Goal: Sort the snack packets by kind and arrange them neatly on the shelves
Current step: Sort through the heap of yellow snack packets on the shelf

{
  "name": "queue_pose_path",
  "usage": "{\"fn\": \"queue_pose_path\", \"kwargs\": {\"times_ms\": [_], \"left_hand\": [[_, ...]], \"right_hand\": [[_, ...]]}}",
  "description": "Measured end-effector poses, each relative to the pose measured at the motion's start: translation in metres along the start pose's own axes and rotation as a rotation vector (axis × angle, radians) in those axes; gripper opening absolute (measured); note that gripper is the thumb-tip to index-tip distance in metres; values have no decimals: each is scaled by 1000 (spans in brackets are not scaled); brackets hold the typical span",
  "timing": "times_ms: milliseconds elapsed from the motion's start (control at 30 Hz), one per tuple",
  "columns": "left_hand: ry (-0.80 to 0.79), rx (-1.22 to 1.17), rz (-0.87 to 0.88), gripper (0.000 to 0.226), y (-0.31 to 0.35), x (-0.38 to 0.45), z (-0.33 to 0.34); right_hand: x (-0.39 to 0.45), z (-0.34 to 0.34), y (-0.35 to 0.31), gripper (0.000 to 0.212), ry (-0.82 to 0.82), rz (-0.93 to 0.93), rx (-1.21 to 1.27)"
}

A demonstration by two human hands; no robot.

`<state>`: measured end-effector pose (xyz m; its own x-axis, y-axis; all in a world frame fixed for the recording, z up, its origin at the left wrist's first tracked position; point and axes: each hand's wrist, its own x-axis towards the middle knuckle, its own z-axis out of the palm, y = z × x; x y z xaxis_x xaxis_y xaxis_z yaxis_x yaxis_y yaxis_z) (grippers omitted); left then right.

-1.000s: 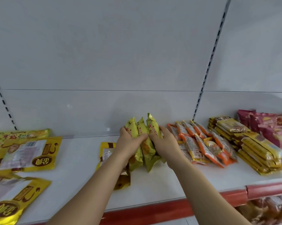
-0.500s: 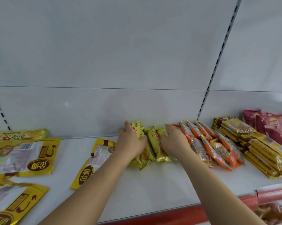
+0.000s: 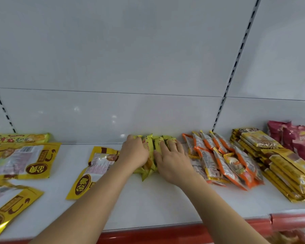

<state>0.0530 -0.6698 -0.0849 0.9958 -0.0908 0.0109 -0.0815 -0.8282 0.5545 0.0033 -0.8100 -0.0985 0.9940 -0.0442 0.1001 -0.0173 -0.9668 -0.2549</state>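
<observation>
A small bunch of yellow-green snack packets (image 3: 149, 147) lies on the white shelf (image 3: 157, 205), close to the back wall. My left hand (image 3: 134, 153) grips the bunch from its left side with curled fingers. My right hand (image 3: 172, 161) presses flat on its right side, fingers straight and spread. Both hands hide most of the bunch. A large yellow pouch (image 3: 93, 169) lies just left of the bunch, with its top corner under my left wrist.
A row of orange-and-white packets (image 3: 227, 161) lies right of my hands, then a stack of flat yellow packs (image 3: 280, 164) and pink bags (image 3: 299, 138). More yellow pouches (image 3: 25, 161) lie scattered at the far left. A red strip (image 3: 165, 235) edges the shelf front.
The bunch stood upright between my hands a second ago. It has been laid down and pushed back toward the wall, and my right hand has flattened on top of it.
</observation>
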Motion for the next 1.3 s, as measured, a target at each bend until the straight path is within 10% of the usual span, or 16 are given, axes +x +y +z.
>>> {"fn": "queue_pose_path", "kwargs": {"times_ms": [233, 333, 667, 1167, 1300], "left_hand": [[16, 38, 167, 75, -23, -16, 1], [32, 96, 246, 98, -28, -28, 7], [-46, 298, 205, 70, -16, -32, 11], [452, 124, 280, 29, -77, -96, -45], [353, 198, 215, 35, -112, -114, -61]], "right_hand": [[2, 2, 3, 79, 48, -52, 9], [-6, -3, 5, 54, 43, -77, -14], [-9, -4, 5, 54, -10, -121, -26], [-46, 4, -69, 55, 404, -443, 68], [-64, 12, -114, 67, 211, -459, -39]]}}
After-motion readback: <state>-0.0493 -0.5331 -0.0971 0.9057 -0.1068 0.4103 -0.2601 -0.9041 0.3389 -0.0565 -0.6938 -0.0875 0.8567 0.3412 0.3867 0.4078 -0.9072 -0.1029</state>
